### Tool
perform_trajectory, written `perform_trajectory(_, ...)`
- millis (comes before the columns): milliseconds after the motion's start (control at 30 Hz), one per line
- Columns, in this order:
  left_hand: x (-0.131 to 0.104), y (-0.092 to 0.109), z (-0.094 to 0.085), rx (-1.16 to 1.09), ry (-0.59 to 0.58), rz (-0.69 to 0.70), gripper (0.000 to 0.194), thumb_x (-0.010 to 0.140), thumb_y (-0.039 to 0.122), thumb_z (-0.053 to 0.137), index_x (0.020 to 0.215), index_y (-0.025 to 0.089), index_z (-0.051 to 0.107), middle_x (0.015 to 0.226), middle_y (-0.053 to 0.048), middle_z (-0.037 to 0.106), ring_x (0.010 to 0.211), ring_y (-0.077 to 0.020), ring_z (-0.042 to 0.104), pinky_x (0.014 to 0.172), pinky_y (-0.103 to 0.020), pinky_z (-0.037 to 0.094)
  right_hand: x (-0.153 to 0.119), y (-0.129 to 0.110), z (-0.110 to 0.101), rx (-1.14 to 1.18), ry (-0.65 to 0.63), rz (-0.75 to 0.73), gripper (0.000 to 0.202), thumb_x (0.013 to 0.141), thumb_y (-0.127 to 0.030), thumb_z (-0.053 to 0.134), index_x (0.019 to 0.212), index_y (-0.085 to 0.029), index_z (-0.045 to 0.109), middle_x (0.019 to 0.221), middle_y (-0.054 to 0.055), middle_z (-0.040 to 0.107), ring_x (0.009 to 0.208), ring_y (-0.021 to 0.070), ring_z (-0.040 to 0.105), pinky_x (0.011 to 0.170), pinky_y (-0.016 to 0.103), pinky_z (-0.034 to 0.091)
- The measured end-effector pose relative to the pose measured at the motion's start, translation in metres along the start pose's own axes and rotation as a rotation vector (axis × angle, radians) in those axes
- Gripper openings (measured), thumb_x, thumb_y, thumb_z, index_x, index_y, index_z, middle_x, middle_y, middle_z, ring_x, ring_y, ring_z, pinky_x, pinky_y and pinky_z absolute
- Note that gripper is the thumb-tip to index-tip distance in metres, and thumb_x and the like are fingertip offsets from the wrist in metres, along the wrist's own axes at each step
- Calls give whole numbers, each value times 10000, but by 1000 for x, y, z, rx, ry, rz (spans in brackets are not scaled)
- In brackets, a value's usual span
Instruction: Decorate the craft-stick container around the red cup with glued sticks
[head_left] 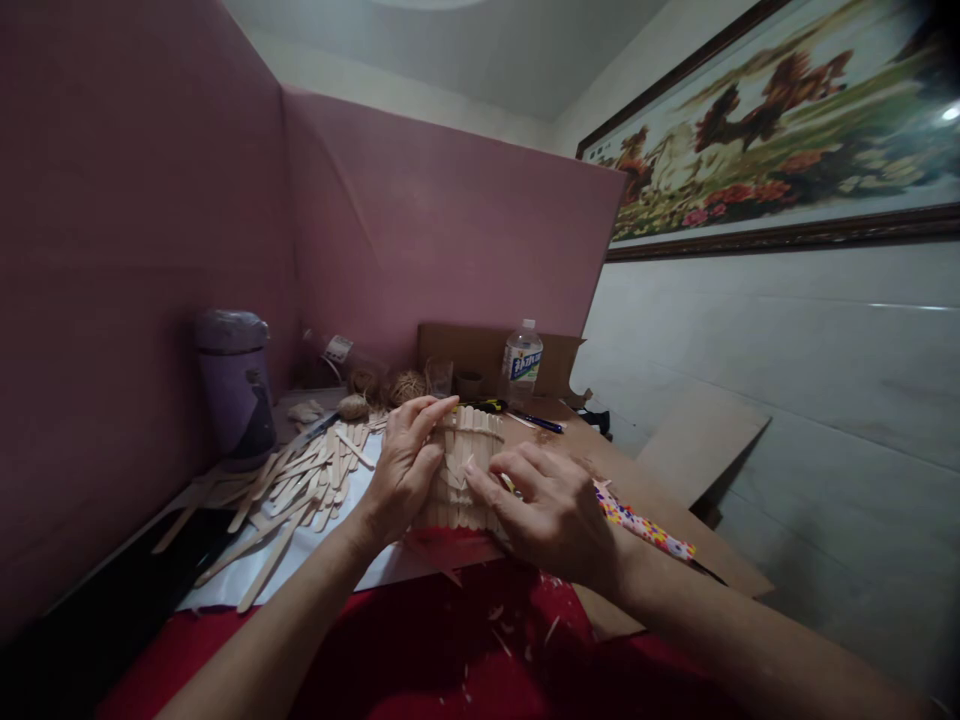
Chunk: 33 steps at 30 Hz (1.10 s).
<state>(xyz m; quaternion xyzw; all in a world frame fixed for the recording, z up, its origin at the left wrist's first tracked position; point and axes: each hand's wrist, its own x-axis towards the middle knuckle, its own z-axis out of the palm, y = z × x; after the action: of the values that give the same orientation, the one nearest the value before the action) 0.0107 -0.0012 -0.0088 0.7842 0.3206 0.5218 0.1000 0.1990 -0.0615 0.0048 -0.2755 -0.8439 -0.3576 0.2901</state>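
A round cup-like piece made of upright wooden craft sticks (478, 432) stands between my hands, with bands of twine near its top and bottom. My left hand (409, 465) wraps around its left side, fingers over the upper edge. On the other side, my right hand (551, 500) is closed, its thumb against the front of the piece near a small pointed sliver of wood. Something small and yellowish shows under the right fingers, too hidden to name. Loose craft sticks (319, 480) lie in a pile on white paper to the left.
A purple bottle (234, 390) stands at far left. Behind my hands are balls of twine (409, 387), a glass, a tape roll and a labelled plastic bottle (523, 362). A blue pen (538, 422) and a flower-patterned strip (645, 523) lie on the right. Wood shavings dot the red cloth (420, 650).
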Motion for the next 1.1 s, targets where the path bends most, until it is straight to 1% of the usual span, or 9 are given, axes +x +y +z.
perform_trajectory(67,0,0,0,-4,4,-4,478,825,192,343,1269,228,517,1259,-57,463,1202,-217,390,1078,-406,274,0,0,0,59,10,39,251,892,-134,504,1083,-152,665,832,78,672,751,189,560,645,321,478)
perform_trajectory(200,0,1,0,-21,-1,3,479,821,187,349,1269,222,514,1260,-63,459,1212,-221,381,1087,-418,257,0,1,-2,249,57,210,297,885,-129,465,1103,-170,663,889,91,646,797,187,563,670,318,485)
perform_trajectory(267,0,2,0,-23,-4,-3,478,824,186,348,1270,226,511,1261,-62,457,1215,-221,375,1089,-421,253,-1,2,-3,274,79,237,314,880,-117,457,1115,-169,659,898,94,635,809,185,560,674,314,482)
perform_trajectory(400,0,2,0,-27,-7,-6,473,829,190,346,1273,211,508,1261,-66,457,1210,-224,374,1085,-418,252,-2,2,-2,162,62,162,277,898,-145,467,1071,-177,681,853,83,643,759,181,543,644,306,461)
perform_trajectory(533,0,-1,0,-21,-3,1,475,827,190,347,1272,206,509,1267,-66,452,1212,-222,372,1086,-414,244,-3,2,2,54,43,91,276,889,-130,485,1084,-161,677,833,81,656,757,192,546,617,305,444)
perform_trajectory(733,0,-1,1,-32,8,0,478,826,192,346,1273,208,515,1261,-65,457,1203,-216,378,1076,-395,257,-2,0,2,106,69,133,259,891,-143,491,1068,-135,679,843,95,646,764,204,551,629,324,463)
perform_trajectory(900,0,-1,0,-54,13,0,479,824,195,357,1271,201,529,1259,-71,468,1207,-227,382,1084,-417,244,-4,-1,3,95,25,107,287,888,-121,483,1119,-134,655,863,99,644,793,219,553,649,340,478)
perform_trajectory(1000,0,-3,0,-110,30,-37,476,836,225,377,1287,214,527,1271,-67,483,1213,-233,392,1088,-424,239,-6,0,1,169,39,217,320,875,-128,480,1157,-135,632,918,106,634,838,224,564,677,349,487)
perform_trajectory(1100,1,-5,2,-291,73,-155,526,865,285,385,1388,241,411,1300,-64,496,1209,-230,425,1080,-430,264,-6,-1,1,298,102,435,324,864,-119,461,1136,-155,634,955,99,621,910,224,571,739,356,494)
